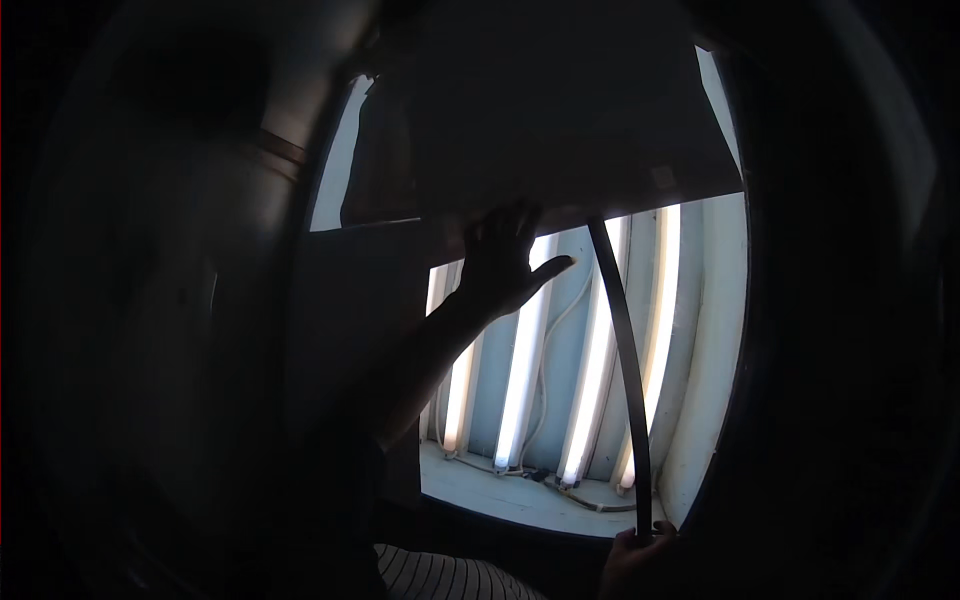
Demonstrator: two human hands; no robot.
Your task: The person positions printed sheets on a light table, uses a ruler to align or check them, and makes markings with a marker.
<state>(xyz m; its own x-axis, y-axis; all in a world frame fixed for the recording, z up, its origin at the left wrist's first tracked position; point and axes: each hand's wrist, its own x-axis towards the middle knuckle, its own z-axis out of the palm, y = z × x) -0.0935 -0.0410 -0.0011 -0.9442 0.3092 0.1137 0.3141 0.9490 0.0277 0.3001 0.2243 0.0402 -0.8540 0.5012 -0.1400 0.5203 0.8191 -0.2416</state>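
Note:
My left hand (500, 265) reaches up with its fingers stretched and thumb apart. Its fingertips overlap the lower edge of a large dark sheet (540, 120), seen only as a silhouette. At the lower right, my right hand (638, 562) closes round the bottom end of a long, narrow dark strip (622, 350). The strip rises in a slight curve to the sheet's lower edge; I cannot tell whether it is joined there. Both sheet and strip stand against a lit light box (710, 330).
Several glowing tube lights (520, 385) run lengthwise inside the pale box. A loose white cable (545, 370) hangs between the tubes, and wires (590, 503) lie along the bottom. A dark panel (350, 310) covers the left side. Striped cloth (450, 577) shows at the lower edge.

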